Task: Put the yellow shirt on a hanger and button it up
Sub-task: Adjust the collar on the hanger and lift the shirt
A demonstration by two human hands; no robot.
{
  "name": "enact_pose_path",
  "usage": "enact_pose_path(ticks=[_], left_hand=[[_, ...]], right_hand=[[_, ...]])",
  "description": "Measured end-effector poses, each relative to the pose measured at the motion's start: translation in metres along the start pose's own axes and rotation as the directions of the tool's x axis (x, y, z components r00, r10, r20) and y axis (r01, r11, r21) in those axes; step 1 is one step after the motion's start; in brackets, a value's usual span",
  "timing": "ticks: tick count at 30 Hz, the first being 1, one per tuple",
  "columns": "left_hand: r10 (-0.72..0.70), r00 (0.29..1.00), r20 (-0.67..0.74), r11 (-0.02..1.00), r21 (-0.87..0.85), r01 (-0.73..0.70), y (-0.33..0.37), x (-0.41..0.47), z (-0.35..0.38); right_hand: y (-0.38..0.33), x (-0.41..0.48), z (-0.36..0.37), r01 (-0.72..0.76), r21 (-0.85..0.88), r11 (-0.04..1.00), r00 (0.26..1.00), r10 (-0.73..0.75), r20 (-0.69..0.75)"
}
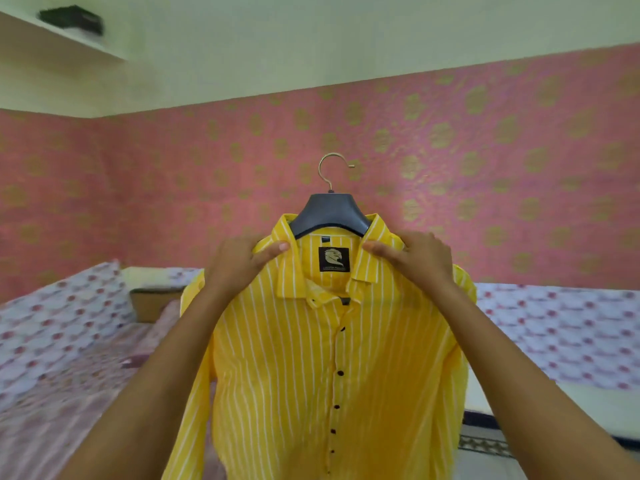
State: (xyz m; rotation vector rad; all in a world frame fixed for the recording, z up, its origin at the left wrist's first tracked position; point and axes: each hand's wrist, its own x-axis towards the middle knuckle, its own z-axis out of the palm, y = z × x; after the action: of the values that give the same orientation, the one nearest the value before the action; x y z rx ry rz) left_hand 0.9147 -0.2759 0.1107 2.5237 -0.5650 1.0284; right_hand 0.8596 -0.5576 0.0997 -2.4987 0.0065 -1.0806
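1. Background: a pink wall with gold motifs; floral bed sheets lie below and beyond your arms on both sides.
2. The yellow striped shirt hangs on a dark hanger, held up in the air between your hands. The hanger's neck and metal hook rise above your fingertips.
3. Your left hand pinches the collar and shoulder cloth, thumb on the front and fingers curled behind. Your right hand grips the opposite collar side the same way.
4. The maker's label shows between your two thumbs, so the neck stands open there.
5. Below your thumbs, the dark buttons run down the placket, which looks closed. The topmost one, just under the collar, appears undone; that cannot be confirmed.
6. Handling judgement: the cloth is light, soft and limp. It will likely slide off the hanger's smooth shoulders if tugged sideways.
7. Recommended hold: take the two placket edges just under the collar, near your thumbs, and keep one hand steadying the hanger neck.
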Motion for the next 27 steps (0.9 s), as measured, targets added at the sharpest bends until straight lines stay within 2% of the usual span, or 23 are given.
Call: enact_pose_path(ticks=[4, 11, 18, 21, 27], left_hand=[[0.030, 1.000, -0.001, 0.999, -0.040, -0.030, 0.108, 0.047, 0.070], [0.126, 0.988, -0.084, 0.975, -0.172, -0.139, 0.243, 0.112, 0.148], [0.194, 0.977, -0.088, 0.951, -0.228, -0.210, 0.330, 0.184, 0.229], [0.251, 0.961, -0.113, 0.931, -0.243, -0.271, 0.366, 0.232, 0.271], [0.303, 0.938, -0.171, 0.891, -0.298, -0.342, 0.418, 0.331, 0.327]], right_hand=[[0.107, 0.018, -0.064, -0.082, -0.106, 0.991, 0.995, 0.076, -0.064], [0.231, 0.052, -0.143, -0.162, -0.185, 0.969, 0.977, 0.132, -0.166], [0.335, 0.092, -0.169, -0.290, -0.335, 0.896, 0.927, 0.175, -0.332], [0.383, 0.122, -0.172, -0.377, -0.313, 0.872, 0.879, 0.230, -0.418], [0.449, 0.201, -0.183, -0.450, -0.285, 0.846, 0.840, 0.292, -0.457]])
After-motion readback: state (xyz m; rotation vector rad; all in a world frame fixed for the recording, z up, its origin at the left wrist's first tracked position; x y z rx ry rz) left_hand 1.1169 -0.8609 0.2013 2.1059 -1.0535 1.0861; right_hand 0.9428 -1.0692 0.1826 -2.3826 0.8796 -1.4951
